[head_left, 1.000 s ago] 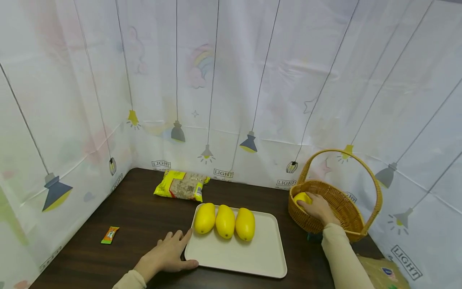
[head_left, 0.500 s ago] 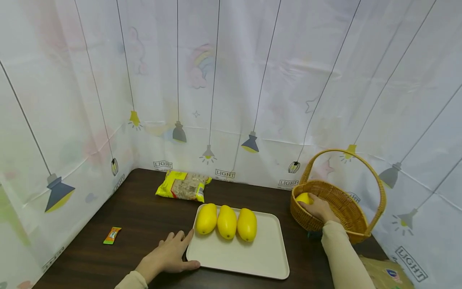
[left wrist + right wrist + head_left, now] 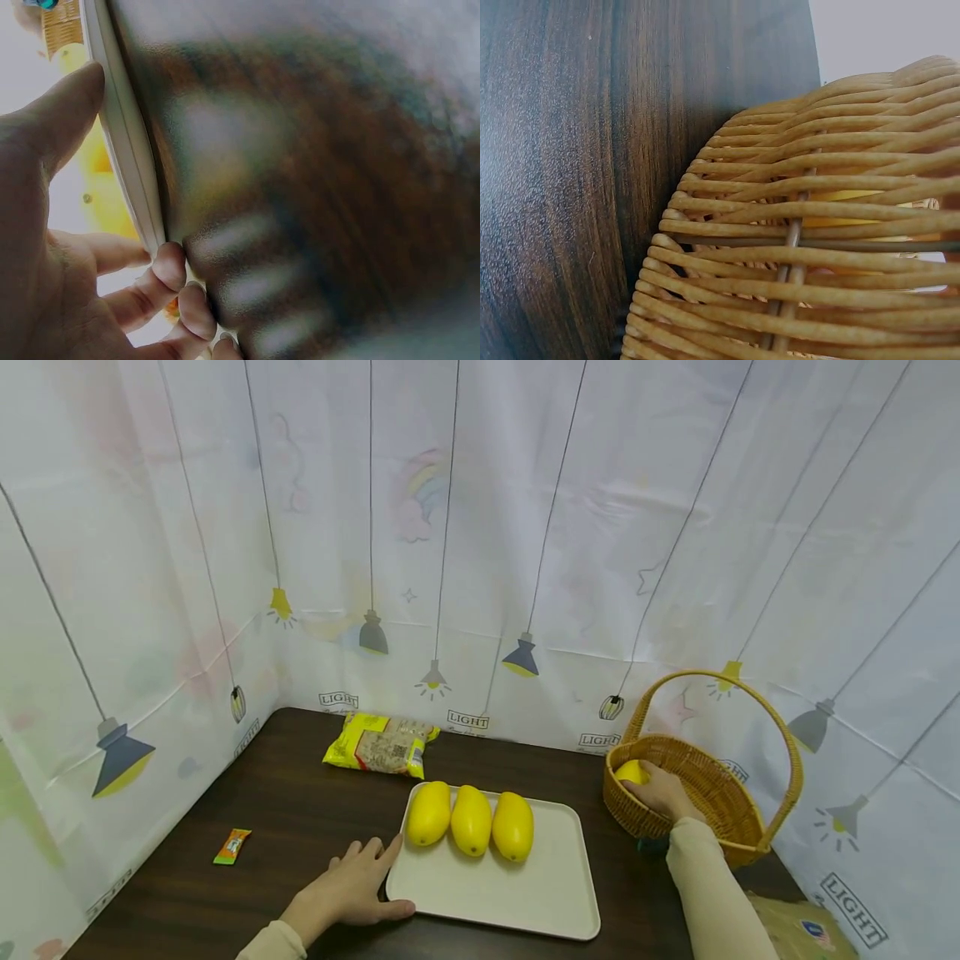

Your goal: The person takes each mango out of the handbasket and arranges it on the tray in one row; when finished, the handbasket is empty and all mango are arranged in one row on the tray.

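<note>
In the head view, my left hand [image 3: 348,885] lies at the left side of a cream tray [image 3: 517,897], fingers spread and touching its edge. The left wrist view shows the thumb [image 3: 67,112] and fingertips along the tray's rim [image 3: 131,142]. On the tray, three yellow oval fruits [image 3: 472,821] sit side by side toward the back. My right hand [image 3: 660,792] reaches into a wicker basket [image 3: 708,789] and grips another yellow oval fruit [image 3: 630,772] at its left end. From the right wrist, the basket's woven wall [image 3: 817,247] hides most of the hand and fruit.
A yellow snack bag [image 3: 382,745] lies behind the tray on the dark wood table [image 3: 300,810]. A small orange and green packet [image 3: 232,847] is at the left. The basket's tall handle [image 3: 712,675] arches above it. A brown package [image 3: 802,928] lies at the front right.
The head view has shifted very slightly. Both hands, the tray and the basket otherwise stay in place.
</note>
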Demonstrator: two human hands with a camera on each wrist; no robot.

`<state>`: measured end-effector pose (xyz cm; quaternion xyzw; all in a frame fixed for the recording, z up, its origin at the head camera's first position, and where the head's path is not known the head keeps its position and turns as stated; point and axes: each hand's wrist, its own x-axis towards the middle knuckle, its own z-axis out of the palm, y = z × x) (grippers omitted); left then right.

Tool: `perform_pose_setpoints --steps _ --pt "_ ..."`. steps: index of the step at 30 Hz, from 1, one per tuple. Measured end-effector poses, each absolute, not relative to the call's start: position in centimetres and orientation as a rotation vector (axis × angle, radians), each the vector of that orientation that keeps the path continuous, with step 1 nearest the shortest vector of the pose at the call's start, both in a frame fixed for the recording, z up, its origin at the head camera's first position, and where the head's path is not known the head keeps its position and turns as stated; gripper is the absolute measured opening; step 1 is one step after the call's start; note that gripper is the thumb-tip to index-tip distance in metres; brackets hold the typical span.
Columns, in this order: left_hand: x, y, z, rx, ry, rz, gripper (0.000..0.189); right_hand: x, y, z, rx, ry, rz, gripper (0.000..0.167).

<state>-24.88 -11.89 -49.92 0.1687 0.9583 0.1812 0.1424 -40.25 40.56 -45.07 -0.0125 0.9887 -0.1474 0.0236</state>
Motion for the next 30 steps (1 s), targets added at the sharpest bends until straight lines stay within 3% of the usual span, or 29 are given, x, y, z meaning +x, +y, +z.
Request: perform_pose_setpoints --steps 30 --pt "-24.8 -11.8 -49.7 0.506 2.782 0.49 0.105 -36.5 42.1 -41.3 0.041 3.114 -0.519 0.09"
